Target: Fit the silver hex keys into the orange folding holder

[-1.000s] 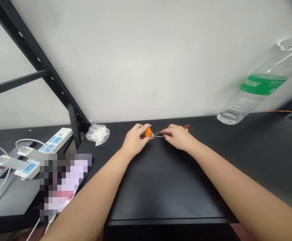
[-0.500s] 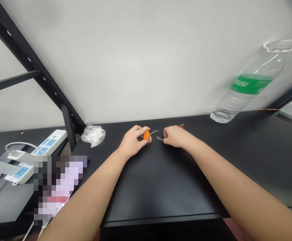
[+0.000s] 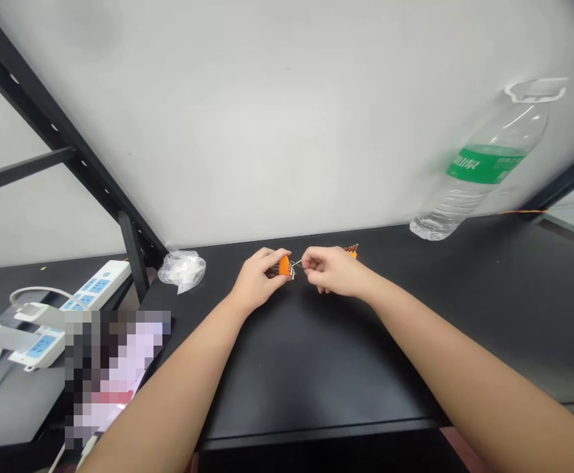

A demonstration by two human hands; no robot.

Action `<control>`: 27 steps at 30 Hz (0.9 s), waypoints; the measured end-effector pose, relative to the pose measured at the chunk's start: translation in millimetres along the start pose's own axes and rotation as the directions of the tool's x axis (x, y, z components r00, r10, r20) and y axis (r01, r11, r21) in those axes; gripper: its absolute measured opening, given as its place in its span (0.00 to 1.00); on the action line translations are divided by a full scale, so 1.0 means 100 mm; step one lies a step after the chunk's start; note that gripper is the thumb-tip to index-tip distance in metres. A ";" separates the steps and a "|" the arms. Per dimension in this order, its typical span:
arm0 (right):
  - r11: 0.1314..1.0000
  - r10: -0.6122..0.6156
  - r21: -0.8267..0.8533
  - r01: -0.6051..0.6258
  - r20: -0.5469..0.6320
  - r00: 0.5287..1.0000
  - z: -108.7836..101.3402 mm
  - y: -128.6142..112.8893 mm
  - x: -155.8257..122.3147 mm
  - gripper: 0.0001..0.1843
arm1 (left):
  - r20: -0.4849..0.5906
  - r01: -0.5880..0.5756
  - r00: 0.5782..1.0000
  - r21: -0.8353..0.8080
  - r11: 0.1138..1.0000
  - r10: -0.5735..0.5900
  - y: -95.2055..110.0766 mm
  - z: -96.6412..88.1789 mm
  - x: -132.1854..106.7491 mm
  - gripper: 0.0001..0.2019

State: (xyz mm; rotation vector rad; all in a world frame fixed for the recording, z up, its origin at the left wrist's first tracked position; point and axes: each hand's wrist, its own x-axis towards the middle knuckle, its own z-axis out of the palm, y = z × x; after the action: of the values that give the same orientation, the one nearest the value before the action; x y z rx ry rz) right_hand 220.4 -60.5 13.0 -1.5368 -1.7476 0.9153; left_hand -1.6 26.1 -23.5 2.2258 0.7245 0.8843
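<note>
My left hand (image 3: 260, 279) is closed around an orange hex key holder (image 3: 284, 265), thumb and fingers on its two sides. Short metal ends of several hex keys show at the holder's right side. One thin silver hex key (image 3: 297, 263) sticks out toward the right, and my right hand (image 3: 331, 269) pinches its outer end between thumb and fingertips. Its bend is hidden by the fingers. Just behind my right hand lies a second orange holder (image 3: 353, 255) with a row of copper-coloured tips, partly covered by the hand.
A crumpled clear plastic bag (image 3: 182, 270) lies on the black table (image 3: 316, 374) at left. A large water bottle (image 3: 484, 167) with a green label stands at the back right. White power strips (image 3: 97, 286), cables and a blurred-out device (image 3: 124, 374) are on the left, beside a black metal frame (image 3: 60, 135).
My right hand has moved left to the hex key and pinches its end. Two thin metal pieces near that hand are no longer visible. The left hand keeps its hold on the holder.
</note>
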 end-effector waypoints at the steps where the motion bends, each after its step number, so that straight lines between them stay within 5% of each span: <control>1: 1.000 -0.004 0.022 0.004 -0.003 1.000 0.01 0.00 0.00 0.06 | -0.003 0.002 1.000 0.002 1.000 -0.002 0.01 0.00 0.00 0.24; 14: 0.976 0.083 0.201 -0.080 -0.007 0.997 -0.03 -0.01 0.00 0.04 | 0.037 -0.040 0.999 0.092 0.995 0.037 0.07 -0.03 -0.01 0.23; 20: 0.764 0.144 0.640 -0.087 -0.037 0.989 0.12 0.01 0.08 0.16 | 0.087 -0.118 0.991 0.280 0.953 0.097 0.17 -0.03 -0.03 0.22; 27: 0.670 0.167 0.742 -0.021 -0.123 0.978 0.42 -0.02 0.13 0.17 | -0.018 -0.047 0.998 0.316 0.948 0.056 0.13 -0.02 -0.04 0.22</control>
State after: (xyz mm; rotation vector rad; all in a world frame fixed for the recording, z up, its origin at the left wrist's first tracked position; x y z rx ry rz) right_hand 183.2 -51.6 -8.7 -1.1042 -0.9513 1.2867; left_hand -2.4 15.5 -14.4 2.5275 0.8756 0.8743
